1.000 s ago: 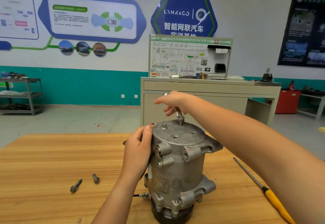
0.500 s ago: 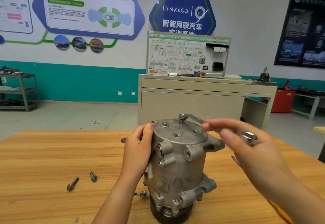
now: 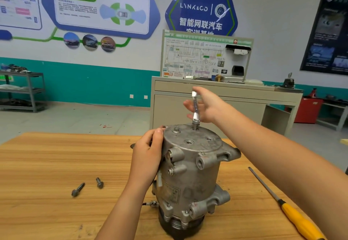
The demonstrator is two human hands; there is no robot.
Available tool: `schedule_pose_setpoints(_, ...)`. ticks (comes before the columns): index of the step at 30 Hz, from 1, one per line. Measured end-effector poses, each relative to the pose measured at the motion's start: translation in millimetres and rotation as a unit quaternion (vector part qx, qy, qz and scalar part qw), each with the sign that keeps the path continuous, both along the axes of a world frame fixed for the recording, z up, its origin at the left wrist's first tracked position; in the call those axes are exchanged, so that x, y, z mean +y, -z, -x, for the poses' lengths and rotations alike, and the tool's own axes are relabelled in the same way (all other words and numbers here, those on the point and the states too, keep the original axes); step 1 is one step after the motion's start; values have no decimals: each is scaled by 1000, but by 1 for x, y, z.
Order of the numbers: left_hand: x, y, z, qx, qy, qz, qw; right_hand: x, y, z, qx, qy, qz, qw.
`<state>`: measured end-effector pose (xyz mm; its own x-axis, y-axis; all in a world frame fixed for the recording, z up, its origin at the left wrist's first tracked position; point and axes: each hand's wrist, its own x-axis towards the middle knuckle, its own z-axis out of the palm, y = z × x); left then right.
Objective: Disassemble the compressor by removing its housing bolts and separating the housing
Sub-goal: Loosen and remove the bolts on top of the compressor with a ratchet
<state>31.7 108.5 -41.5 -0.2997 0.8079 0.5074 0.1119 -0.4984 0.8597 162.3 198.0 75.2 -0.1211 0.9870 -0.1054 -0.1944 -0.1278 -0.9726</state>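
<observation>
The compressor [image 3: 192, 173] stands upright on the wooden table [image 3: 47, 164], a little right of the middle, with its dark pulley end down and the flat round end of the gray metal housing facing up. On that top face one bolt [image 3: 176, 130] sits in place near the far left edge. Nearer the camera, two open holes [image 3: 189, 142] show in the same face.

A wrench [image 3: 194, 107] sits on the far edge of the top face, its socket end down on the housing and its shiny handle pointing up and away. The right hand [image 3: 209, 106] is at the handle from the right. Its fingers [image 3: 186, 106] are stretched out and spread, reaching past the handle on the far side, and the thumb lies near the handle's upper end. The hand is released rather than closed round the tool.

The left hand [image 3: 148, 155] grasps the upper left side of the housing. Its fingers curl round the far side and the thumb lies against the rim.

Two loose bolts [image 3: 78, 189] lie on the table to the left of the compressor, near each other. A screwdriver [image 3: 293, 215] with a yellow handle lies on the table to the right, its shaft pointing away from the camera.

Beyond the table stands a beige cabinet [image 3: 207, 107] carrying a board with a wiring diagram [image 3: 194, 58]. A metal shelf rack [image 3: 28, 90] stands by the wall at the far left.
</observation>
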Motion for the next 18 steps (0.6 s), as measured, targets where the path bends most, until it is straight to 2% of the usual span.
schedule_pose_setpoints(2, -1, -1, 0, -2, 5, -1, 1000, 2, -5, 21, -168, -48, -32, 984)
schedule_pose_setpoints(3, -1, 0, -1, -3, 8, 0, 1000, 1, -7, 30, -285, -74, -68, 953)
schedule_pose_setpoints(4, -1, 0, -1, 0, 7, -2, 1000, -1, -9, 40, -391, -97, -117, 908)
schedule_pose_setpoints(6, -1, 0, -1, 2, 0, -12, 1000, -9, -11, 63, -532, -139, -242, 799)
schedule_pose_setpoints(8, -1, 0, -2, -7, -6, -12, 1000, -33, -9, 88, -610, -142, -365, 689)
schedule_pose_setpoints(9, -1, 1, -1, -14, -11, -4, 1000, -47, -6, 99, -624, -135, -419, 646)
schedule_pose_setpoints(10, 1, 3, 0, -19, -21, 8, 1000, -63, -1, 107, -618, -132, -461, 623)
schedule_pose_setpoints(11, 2, 5, 2, -18, -35, 26, 999, -81, 4, 109, -595, -130, -499, 617)
schedule_pose_setpoints(13, 4, 8, 5, 1, -59, 55, 997, -114, 15, 97, -532, -127, -552, 630)
schedule_pose_setpoints(15, 4, 6, 6, 34, -54, 35, 997, -141, 27, 68, -442, -105, -593, 665)
schedule_pose_setpoints(18, 0, 2, 1, 43, -24, 10, 999, -164, 51, 8, -283, 18, -619, 733)
